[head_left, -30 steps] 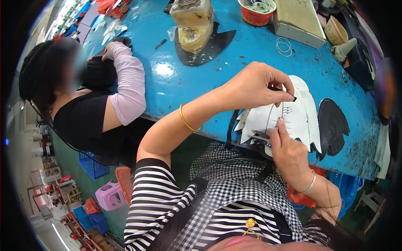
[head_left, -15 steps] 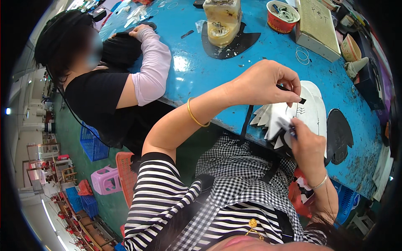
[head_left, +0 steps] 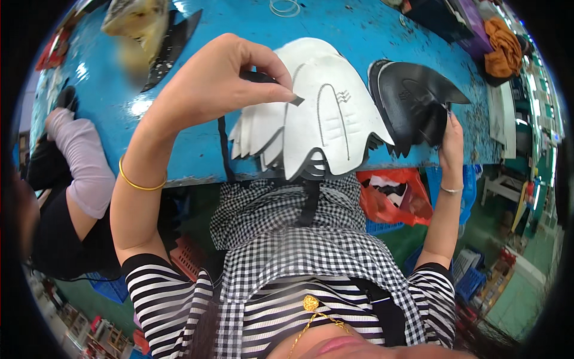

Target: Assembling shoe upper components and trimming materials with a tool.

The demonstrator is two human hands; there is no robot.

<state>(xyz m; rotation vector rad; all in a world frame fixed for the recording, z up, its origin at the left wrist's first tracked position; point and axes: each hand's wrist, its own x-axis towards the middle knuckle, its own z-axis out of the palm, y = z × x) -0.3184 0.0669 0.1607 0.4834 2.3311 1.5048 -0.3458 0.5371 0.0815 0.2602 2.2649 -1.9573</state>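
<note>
In front of me on the blue table lies a stack of white shoe upper pieces (head_left: 350, 128), stitched with dark lines, with pointed lower edges. Above its left side, my left hand (head_left: 218, 81) is closed in a pinch on a thin black strip (head_left: 296, 101), whose end pokes out past the thumb. To the right, my right hand (head_left: 452, 143) grips the edge of a black shoe upper piece (head_left: 418, 99), tilted over other black pieces (head_left: 378, 75). Some of the right fingers are hidden behind it.
A worn yellowish block (head_left: 134, 24) stands on a black sheet (head_left: 173, 48) at the far left. A co-worker's pale sleeve (head_left: 86, 155) rests at the left edge. Below the table (head_left: 197, 137) hangs a red bag (head_left: 397, 194). Dark boxes (head_left: 427, 18) and brown cloth (head_left: 502, 48) lie far right.
My right hand has left the white stack, where it held a blurred tool, and moved right to the black pieces. My left hand still pinches the strip. The view has swung right.
</note>
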